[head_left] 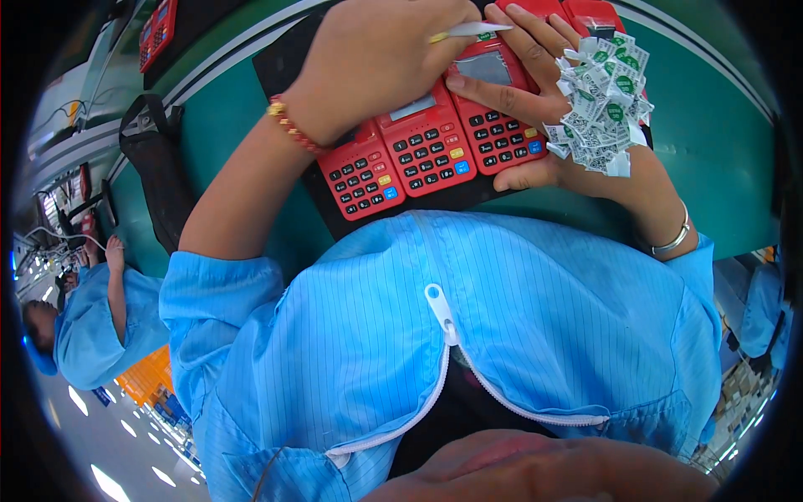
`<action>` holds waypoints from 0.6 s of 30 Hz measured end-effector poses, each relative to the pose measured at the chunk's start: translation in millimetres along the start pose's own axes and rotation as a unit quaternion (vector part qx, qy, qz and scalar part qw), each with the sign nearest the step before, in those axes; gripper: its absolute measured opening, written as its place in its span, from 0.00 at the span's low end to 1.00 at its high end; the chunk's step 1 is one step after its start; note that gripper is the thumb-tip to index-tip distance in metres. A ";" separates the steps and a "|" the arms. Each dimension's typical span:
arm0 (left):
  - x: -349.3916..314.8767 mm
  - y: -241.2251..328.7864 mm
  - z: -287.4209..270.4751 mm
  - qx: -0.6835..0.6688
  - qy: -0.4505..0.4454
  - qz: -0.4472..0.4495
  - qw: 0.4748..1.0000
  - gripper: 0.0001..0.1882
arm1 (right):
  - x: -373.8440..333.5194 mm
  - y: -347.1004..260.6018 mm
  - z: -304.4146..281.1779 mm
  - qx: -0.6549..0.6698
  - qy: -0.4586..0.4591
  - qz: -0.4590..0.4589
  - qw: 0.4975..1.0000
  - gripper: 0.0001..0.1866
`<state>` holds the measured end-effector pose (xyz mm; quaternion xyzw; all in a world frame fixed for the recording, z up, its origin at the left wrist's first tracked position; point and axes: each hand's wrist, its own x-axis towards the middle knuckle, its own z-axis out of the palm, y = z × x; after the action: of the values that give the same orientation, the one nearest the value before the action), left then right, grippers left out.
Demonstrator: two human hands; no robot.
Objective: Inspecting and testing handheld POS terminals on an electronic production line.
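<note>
Three red card payment terminals lie side by side in front of me: a left terminal (pixel 361 180), a middle terminal (pixel 425 146) and a right terminal (pixel 504 130). My left hand (pixel 381 63) is closed over their upper part, wearing a red beaded bracelet. From its fingers sticks a slim white pointed tool (pixel 478 30); its exact kind is unclear. My right hand (pixel 535 96) lies with fingers spread on the right terminal, its thumb beside the keypad's lower edge. A thick bunch of white and green printed labels (pixel 604 100) covers the back of that hand.
Under the terminals is a black mat (pixel 335 219) on a green table (pixel 707 151). More red devices (pixel 590 12) lie beyond my right hand. At the left are a black strap-like bag (pixel 161 171) and another red terminal (pixel 157 33). A co-worker in blue (pixel 109 309) sits at far left.
</note>
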<state>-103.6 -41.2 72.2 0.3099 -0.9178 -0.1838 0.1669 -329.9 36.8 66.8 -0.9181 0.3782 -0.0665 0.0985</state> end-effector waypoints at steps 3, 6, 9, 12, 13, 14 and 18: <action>27.9 2.9 21.7 -0.142 0.258 0.139 0.946 0.10 | -9.0 0.3 15.0 0.010 0.075 0.034 0.997 0.46; 14.3 28.3 8.0 0.006 0.172 0.154 0.973 0.17 | -7.7 -1.9 8.8 0.070 -0.030 0.066 0.995 0.44; 9.4 36.9 7.1 -0.162 0.060 0.148 0.974 0.17 | -16.0 20.2 43.8 0.134 0.084 0.135 0.978 0.42; -23.4 7.5 -38.0 -0.155 0.023 0.075 0.985 0.18 | -0.6 0.3 9.7 -0.051 0.057 0.044 0.996 0.46; -38.3 4.1 -51.7 -0.113 -0.002 0.007 0.994 0.17 | 2.7 -2.8 2.3 -0.077 0.061 0.026 0.995 0.47; -47.3 -4.2 -57.2 -0.020 -0.044 0.010 0.999 0.17 | 3.1 -5.4 -1.2 -0.099 0.049 0.024 0.994 0.49; -62.6 -0.4 -64.8 0.158 -0.110 0.005 0.981 0.14 | 12.8 -21.9 4.5 -0.058 0.066 -0.027 0.996 0.51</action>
<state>-29.2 -17.2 116.7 0.3054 -0.9496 -0.0690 0.0151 -305.1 43.6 68.1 -0.9258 0.3620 -0.1074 0.0181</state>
